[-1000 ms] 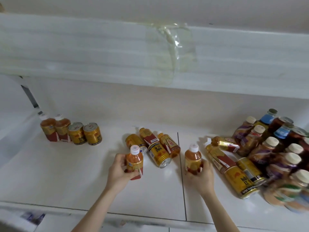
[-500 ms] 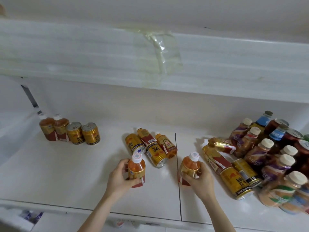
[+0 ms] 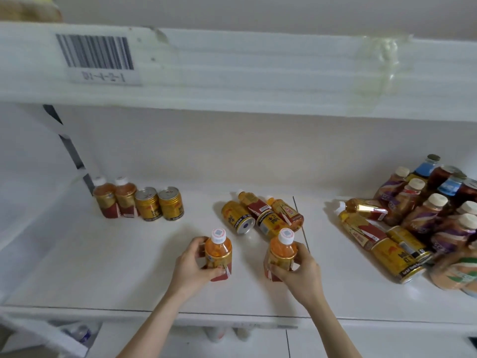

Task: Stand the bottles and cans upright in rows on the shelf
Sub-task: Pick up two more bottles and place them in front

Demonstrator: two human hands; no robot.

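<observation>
My left hand (image 3: 192, 267) is wrapped around 1 orange-drink bottle (image 3: 219, 255), my right hand (image 3: 296, 273) around another (image 3: 281, 254); both upright, white caps on, near the front of the white shelf (image 3: 103, 267). Back left: 2 bottles (image 3: 114, 197) and 2 gold cans (image 3: 159, 204) standing in a row. Centre: 2 cans and 2 bottles (image 3: 260, 215) lying down, touching. Right: more lying cans and bottles (image 3: 382, 236) beside a standing bottle cluster (image 3: 438, 202). Liquid visible in the bottles; can contents not visible.
</observation>
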